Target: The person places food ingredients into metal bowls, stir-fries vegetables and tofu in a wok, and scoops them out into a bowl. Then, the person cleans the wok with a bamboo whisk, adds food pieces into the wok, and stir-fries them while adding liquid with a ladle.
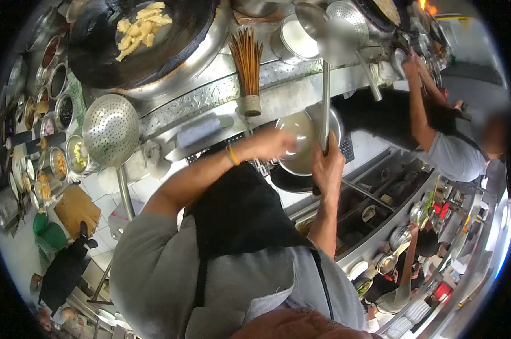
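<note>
My right hand (327, 168) is closed round the long handle of a metal ladle (325, 101), whose top end is partly blurred. My left hand (275, 144), with a yellow band at its wrist, is over the left side of a pale round bowl (303, 152). Motion smears its fingers, so I cannot tell whether they grip anything. Ahead on the left, a large black wok (97, 53) holds pale yellow cooked strips (142, 28). A bamboo wok brush (246, 62) stands between the wok and a metal pot of white contents (300, 37).
A perforated strainer (111, 130) extends on the left, near several ingredient containers (57, 82). Another strainer (347, 22) lies at the upper right. A co-worker (456, 152) works at the stove on the right, near a flame (427, 7). More people stand at lower left and lower right.
</note>
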The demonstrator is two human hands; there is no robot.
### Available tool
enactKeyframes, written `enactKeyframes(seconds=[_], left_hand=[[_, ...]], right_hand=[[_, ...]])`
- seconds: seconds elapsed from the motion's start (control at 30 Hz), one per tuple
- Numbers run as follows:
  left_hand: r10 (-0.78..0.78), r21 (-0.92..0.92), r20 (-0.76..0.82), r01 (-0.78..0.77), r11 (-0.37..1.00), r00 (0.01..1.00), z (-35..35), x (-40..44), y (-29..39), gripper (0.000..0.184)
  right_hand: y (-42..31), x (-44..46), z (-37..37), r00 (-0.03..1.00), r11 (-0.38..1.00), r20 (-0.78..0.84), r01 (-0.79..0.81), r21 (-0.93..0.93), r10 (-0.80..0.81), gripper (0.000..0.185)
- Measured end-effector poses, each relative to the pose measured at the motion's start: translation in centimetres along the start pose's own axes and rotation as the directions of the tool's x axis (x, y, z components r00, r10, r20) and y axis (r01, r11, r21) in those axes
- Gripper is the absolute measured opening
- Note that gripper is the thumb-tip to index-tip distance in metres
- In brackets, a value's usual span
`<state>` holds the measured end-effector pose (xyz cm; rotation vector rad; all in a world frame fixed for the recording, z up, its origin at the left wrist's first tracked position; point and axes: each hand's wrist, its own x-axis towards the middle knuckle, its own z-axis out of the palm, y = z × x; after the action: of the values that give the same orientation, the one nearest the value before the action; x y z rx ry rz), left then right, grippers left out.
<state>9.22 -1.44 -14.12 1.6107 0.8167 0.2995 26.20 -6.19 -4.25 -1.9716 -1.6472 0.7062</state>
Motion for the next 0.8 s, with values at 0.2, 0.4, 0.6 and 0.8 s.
enactKeyframes(seconds=[0.2,0.4,0.6,0.8], left_hand=[[0.357,0.618,-0.691,0.258,0.743,0.628,-7.2,10.2,-1.0,0.052],[0.210,0.632,-0.666,0.392,0.669,0.715,-7.3,12.7,-4.5,0.053],[0.244,0.640,-0.679,0.396,0.658,0.692,-7.0,12.9,-5.3,0.052],[0.243,0.654,-0.675,0.413,0.634,0.697,-6.6,12.8,-4.9,0.052]], right_hand=[[2.1,0.6,1.5,0.990,0.981,-0.038,0.126,-0.148,-0.133,0.047],[2.9,0.3,0.7,0.995,0.991,0.001,0.103,-0.083,-0.104,0.045],[2.0,-0.5,-0.2,0.995,0.993,0.042,0.094,-0.076,-0.091,0.045],[3.2,0.5,1.9,0.993,0.985,0.023,0.115,-0.125,-0.113,0.042]])
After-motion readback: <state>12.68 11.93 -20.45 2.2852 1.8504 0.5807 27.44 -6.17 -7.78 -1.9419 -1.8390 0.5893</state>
